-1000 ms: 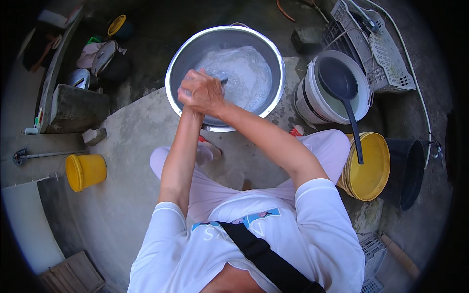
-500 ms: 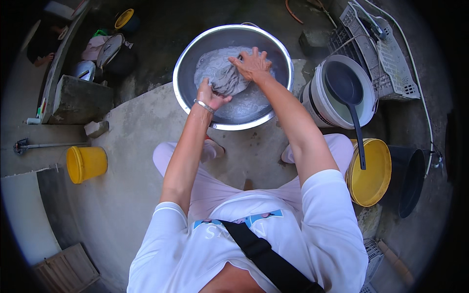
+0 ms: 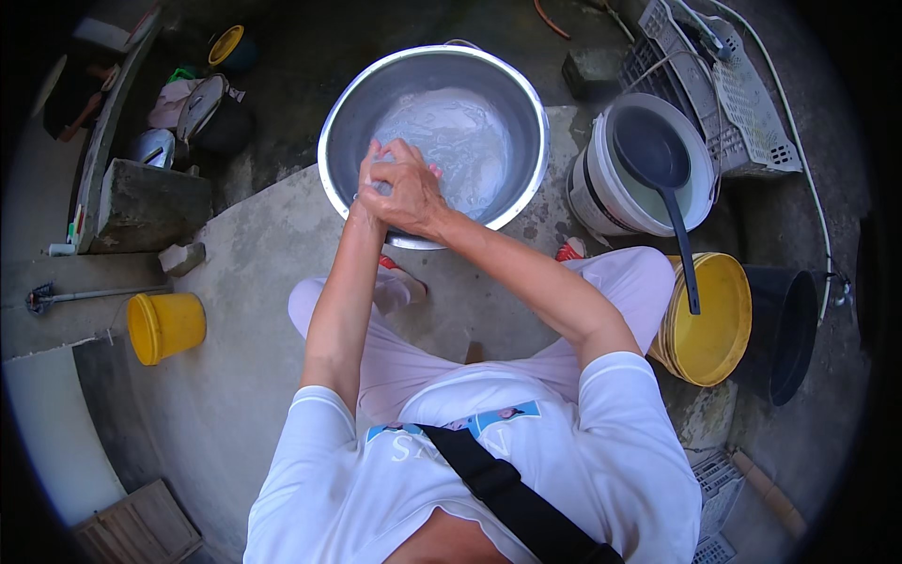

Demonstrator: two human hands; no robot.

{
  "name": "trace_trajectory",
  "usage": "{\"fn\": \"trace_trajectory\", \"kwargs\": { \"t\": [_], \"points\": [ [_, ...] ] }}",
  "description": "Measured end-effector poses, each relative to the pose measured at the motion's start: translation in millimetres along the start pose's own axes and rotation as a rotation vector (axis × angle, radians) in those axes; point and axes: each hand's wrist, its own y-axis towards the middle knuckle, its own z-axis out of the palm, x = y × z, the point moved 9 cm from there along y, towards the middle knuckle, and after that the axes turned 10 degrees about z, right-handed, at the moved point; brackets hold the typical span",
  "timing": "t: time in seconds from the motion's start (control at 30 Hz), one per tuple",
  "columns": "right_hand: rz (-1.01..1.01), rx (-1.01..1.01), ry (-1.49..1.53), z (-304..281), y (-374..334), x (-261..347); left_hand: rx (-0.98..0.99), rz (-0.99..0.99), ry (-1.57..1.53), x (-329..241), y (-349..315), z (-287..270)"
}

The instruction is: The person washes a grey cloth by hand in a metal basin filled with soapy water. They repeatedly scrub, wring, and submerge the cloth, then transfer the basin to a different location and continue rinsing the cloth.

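Observation:
Over the near left rim of a wide metal basin (image 3: 331, 183), my two hands are pressed together. My right hand (image 3: 410, 191) lies on top, its fingers curled round my left hand (image 3: 369, 169). Most of the left hand is covered, and its fingers hardly show. Whether anything is between the palms cannot be seen. Cloudy, whitish water (image 3: 451, 141) with swirls of foam lies in the basin. The grey wet lump is not visible as a separate shape.
Right of the basin stands a white bucket (image 3: 601, 193) with a dark long-handled ladle (image 3: 653, 150) across it. Nearer are a yellow bucket (image 3: 719, 324), a black bucket (image 3: 785, 338); a grey plastic crate (image 3: 752, 113) is behind. A small yellow bucket (image 3: 169, 326) stands left.
My hands have left the grey lump and come together at the basin's near left side, the right laid over the left. The lump no longer shows above the water.

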Motion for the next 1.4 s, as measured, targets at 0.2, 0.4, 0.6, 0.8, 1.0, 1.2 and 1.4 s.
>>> {"fn": "trace_trajectory", "kwargs": {
  "t": [0.2,0.4,0.6,0.8,1.0,1.2,1.4],
  "points": [
    [-0.41,-0.296,0.047,-4.5,7.8,24.6,-0.132,0.314,0.294,-24.3,11.4,-43.0],
    [-0.302,-0.418,0.018,-18.0,57.1,-16.0,-0.332,0.086,0.162,4.7,23.9,-27.0],
    [0.243,-0.34,-0.113,-50.5,97.7,-105.1,-0.43,0.017,0.668,-3.1,4.8,-13.0],
    [0.13,0.258,0.058,-8.0,86.5,-87.6,-0.429,0.079,1.115,-6.6,3.4,-29.4],
    [0.204,-0.283,0.089,-42.8,78.5,-101.8,-0.373,0.227,0.873,-23.2,6.2,-12.8],
    [0.69,0.383,0.653,26.8,43.3,-136.2,-0.319,0.118,0.444,-24.5,4.4,-30.3],
    [0.711,0.073,0.771,-7.7,55.2,-173.3,-0.612,0.158,0.769,-44.3,-16.5,-41.5]
  ]
}}
